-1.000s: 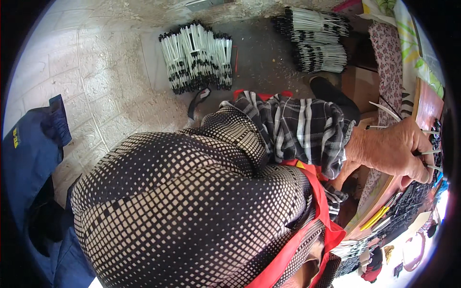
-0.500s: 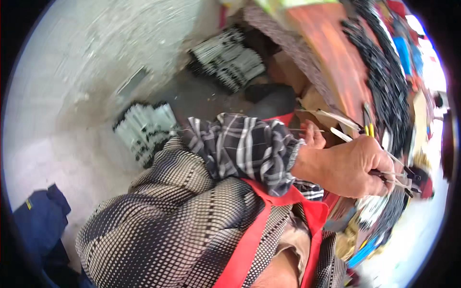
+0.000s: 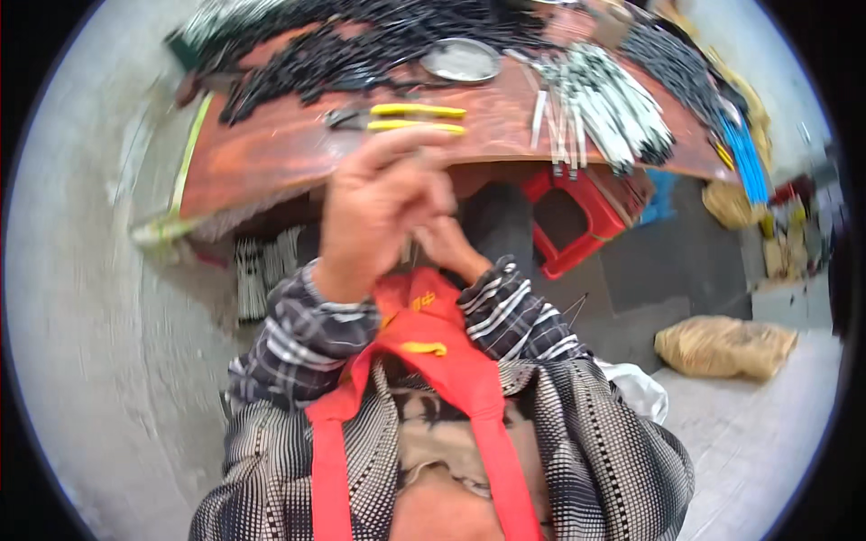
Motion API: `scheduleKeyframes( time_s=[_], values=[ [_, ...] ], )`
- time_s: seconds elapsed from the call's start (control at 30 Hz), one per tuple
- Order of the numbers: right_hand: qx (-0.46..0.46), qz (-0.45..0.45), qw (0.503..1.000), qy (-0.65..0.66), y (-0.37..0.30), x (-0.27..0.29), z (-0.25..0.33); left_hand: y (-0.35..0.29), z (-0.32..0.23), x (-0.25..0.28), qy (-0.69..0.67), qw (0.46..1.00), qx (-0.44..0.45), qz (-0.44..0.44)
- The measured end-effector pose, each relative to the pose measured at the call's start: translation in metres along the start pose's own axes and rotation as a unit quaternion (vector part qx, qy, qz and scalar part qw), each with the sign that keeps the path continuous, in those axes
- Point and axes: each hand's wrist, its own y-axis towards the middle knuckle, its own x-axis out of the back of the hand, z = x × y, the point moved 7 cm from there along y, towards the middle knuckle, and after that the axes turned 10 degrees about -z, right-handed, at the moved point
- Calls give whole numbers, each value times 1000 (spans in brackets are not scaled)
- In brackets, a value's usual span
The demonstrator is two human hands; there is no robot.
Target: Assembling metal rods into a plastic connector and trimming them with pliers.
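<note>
My left hand (image 3: 374,212) is raised in front of the table edge, fingers curled in toward the thumb and smeared by motion. Just right of it and lower, my right hand (image 3: 446,245) is closed, its fingertips partly hidden by the left palm. Whatever they pinch is too small and blurred to make out. Pliers with yellow handles (image 3: 417,111) lie on the reddish-brown table (image 3: 262,153) just beyond my left hand. To their right is a bundle of white strips with black ends (image 3: 604,99), a few of them lying apart at its left side.
Black strips (image 3: 361,59) are heaped along the far side of the table, around a round metal dish (image 3: 461,59). Blue strips (image 3: 744,158) hang over its right corner. Below are a red plastic stool (image 3: 577,243), a brown sack (image 3: 726,347) and bundled strips (image 3: 262,270) at left.
My view has swung from the floor at the side to face the table. The left hand, which held white strips with black ends, is now beside the right; no such strips show in it.
</note>
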Motion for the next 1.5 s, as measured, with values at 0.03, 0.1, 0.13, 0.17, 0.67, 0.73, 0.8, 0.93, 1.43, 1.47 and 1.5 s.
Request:
scheduleKeyframes(
  time_s=[0.03,0.1,0.13,0.17,0.67,0.73,0.8,0.93,1.43,1.47,1.5],
  values=[
    [-11,55,996,-62,-11,6,0,-3,4,6,-31,999,-18,-24],
    [-21,100,985,-138,-26,45,16,-5,6,9,-72,996,-41,-36],
    [-45,129,979,-153,-25,11,39,-4,-17,46,-71,997,-29,-11],
    [-59,189,960,-198,-29,23,48,-2,-18,55,-103,994,-38,-10],
    [-171,-164,830,-505,153,344,55,14,-8,86,-90,991,62,-79],
    [-189,-130,830,-508,157,344,52,15,-8,92,-98,991,65,-56],
    [-155,-165,846,-483,158,354,63,16,-3,97,-120,988,81,-58],
    [-157,-168,925,-302,159,364,98,20,6,103,-147,983,102,-52],
    [260,-314,859,-309,76,306,356,30,19,97,-156,976,145,-39],
    [265,-306,865,-297,66,295,361,30,19,101,-153,978,137,-44],
    [224,-250,906,-258,61,285,360,32,16,101,-150,979,130,-47]
  ],
)
